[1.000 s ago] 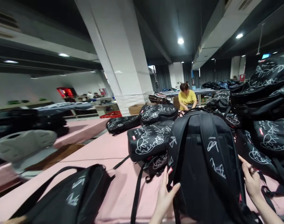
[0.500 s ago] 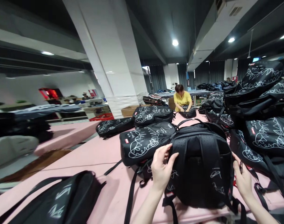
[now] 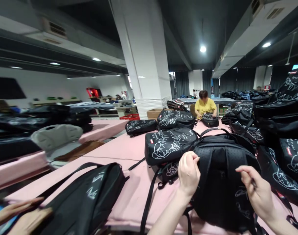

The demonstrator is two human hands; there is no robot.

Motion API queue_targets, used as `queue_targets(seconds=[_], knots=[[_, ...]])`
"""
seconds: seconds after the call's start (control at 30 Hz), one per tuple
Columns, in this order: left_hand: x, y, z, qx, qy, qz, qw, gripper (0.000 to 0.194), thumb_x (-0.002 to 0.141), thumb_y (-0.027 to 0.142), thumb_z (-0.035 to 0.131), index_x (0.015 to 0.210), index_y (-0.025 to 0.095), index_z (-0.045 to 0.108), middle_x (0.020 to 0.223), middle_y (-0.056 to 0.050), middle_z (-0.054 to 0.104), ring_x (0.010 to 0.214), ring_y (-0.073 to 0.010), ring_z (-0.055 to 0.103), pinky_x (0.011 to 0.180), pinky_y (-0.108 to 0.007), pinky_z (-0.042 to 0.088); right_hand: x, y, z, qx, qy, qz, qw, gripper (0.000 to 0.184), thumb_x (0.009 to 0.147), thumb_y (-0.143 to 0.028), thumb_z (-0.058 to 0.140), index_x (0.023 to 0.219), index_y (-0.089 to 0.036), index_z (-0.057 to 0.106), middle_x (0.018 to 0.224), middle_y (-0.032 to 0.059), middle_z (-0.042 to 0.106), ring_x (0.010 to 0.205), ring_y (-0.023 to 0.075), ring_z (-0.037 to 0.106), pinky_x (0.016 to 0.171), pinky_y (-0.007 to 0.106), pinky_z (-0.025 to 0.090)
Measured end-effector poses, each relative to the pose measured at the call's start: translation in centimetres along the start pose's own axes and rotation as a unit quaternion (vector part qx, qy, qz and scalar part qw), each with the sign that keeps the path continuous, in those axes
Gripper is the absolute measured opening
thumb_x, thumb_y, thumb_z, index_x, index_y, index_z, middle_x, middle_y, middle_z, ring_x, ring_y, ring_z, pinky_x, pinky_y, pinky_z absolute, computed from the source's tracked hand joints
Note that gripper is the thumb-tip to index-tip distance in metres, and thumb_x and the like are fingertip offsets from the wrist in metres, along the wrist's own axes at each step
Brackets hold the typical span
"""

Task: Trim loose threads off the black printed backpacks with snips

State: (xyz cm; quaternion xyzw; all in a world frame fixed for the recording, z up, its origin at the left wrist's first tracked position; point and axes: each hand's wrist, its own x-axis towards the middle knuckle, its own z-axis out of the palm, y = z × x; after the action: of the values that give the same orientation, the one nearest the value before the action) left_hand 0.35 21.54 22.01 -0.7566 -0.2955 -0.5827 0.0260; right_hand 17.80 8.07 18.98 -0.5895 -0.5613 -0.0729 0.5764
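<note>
A black backpack point(image 3: 214, 186) stands upright before me, its padded straps and back panel facing me and white scribbles low on one strap. My left hand point(image 3: 189, 174) is closed at its upper left side, fingertips pinched together; what they hold, if anything, is hidden. Over the right strap, my right hand point(image 3: 260, 194) is curled with the index finger pointing left. A small dark object point(image 3: 254, 183) shows in that hand, too small to name. Just left of the backpack lies another black backpack point(image 3: 172, 147) with white line drawings and a red label.
Another person's hands point(image 3: 28, 213) touch a black backpack point(image 3: 82, 199) at lower left. A person in yellow point(image 3: 205, 106) handles a small black bag point(image 3: 210, 119) across the pink table point(image 3: 129, 192). Backpacks are piled at right point(image 3: 286, 101). A white pillar point(image 3: 146, 65) rises beyond.
My view has turned left. Both hands have drawn in from the backpack's sides, the left closing and the right moving over the strap. Another person's hands have appeared at lower left.
</note>
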Motion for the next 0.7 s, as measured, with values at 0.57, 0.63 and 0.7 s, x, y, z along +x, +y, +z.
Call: queue_targets(seconds=[0.57,0.63,0.7], knots=[[2.2,-0.8,-3.4,-0.517,-0.281,-0.377,0.716,0.031,0.069,0.036,0.063,0.063,0.013,0.043,0.058,0.005,0.033,0.047,-0.0033,0.028,0.045,-0.016,0.021,5.5,-4.2,2.7,-0.034,-0.190,-0.025,0.981,0.030,0.088,-0.044,0.040,0.106,-0.020,0.044,0.090,0.0031,0.057,0.080,0.0159,0.055,0.072,0.028,0.042],[2.2,-1.0,-3.3,-0.530,-0.267,-0.391,0.704,0.030,0.068,0.035,0.065,0.066,0.012,0.045,0.061,0.003,0.037,0.049,-0.0026,0.032,0.045,-0.015,0.022,5.5,-3.9,2.5,-0.027,-0.191,-0.021,0.981,0.026,0.090,-0.041,0.037,0.103,-0.019,0.045,0.088,0.0024,0.057,0.077,0.0146,0.055,0.071,0.027,0.041],[2.2,-1.0,-3.3,-0.510,-0.263,-0.389,0.721,0.029,0.068,0.034,0.066,0.071,0.011,0.049,0.067,0.001,0.044,0.052,-0.0034,0.038,0.047,-0.015,0.027,5.5,-3.6,2.4,-0.016,-0.190,-0.019,0.981,0.024,0.088,-0.039,0.041,0.100,-0.019,0.046,0.087,0.0022,0.058,0.074,0.0138,0.055,0.070,0.026,0.041]])
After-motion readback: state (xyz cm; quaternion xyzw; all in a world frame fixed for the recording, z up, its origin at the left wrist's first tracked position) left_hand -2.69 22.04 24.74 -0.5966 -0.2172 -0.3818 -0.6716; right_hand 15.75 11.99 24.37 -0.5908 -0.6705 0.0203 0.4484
